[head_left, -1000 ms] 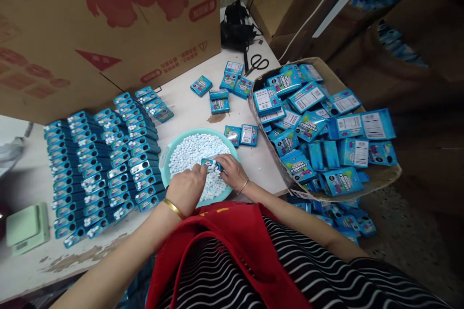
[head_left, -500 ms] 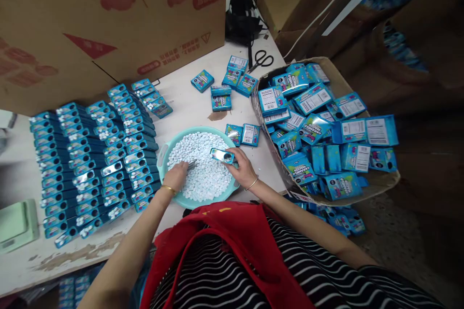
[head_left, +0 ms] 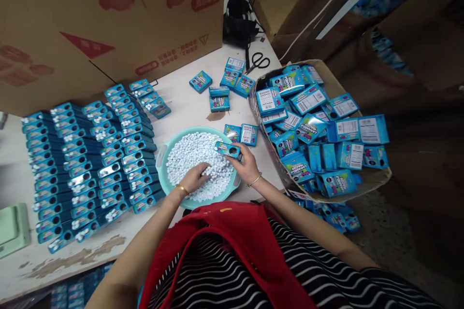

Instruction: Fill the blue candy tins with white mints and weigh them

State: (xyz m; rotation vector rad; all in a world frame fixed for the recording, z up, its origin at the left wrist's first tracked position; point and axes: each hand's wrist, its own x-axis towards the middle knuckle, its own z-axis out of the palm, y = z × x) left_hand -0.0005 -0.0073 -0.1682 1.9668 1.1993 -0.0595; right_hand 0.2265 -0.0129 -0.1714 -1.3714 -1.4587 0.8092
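A teal round basin (head_left: 162, 157) full of small white candy tablets (head_left: 192, 149) sits on the table in front of me. My right hand (head_left: 246, 164) holds a small blue candy box (head_left: 227, 148) over the basin's right side. My left hand (head_left: 195, 177) rests in the tablets at the basin's near edge, fingers curled among them. Whether it grips any tablets is hidden.
Rows of filled blue boxes (head_left: 90, 154) cover the table's left. A cardboard box (head_left: 366, 181) of empty blue boxes stands on the right. Loose boxes (head_left: 219, 91), scissors (head_left: 258, 63), a large carton (head_left: 108, 24) and a green scale (head_left: 12, 229) surround the basin.
My right hand lifted the blue box out of the tablets and moved it right. My left hand slid back toward the basin's near edge.
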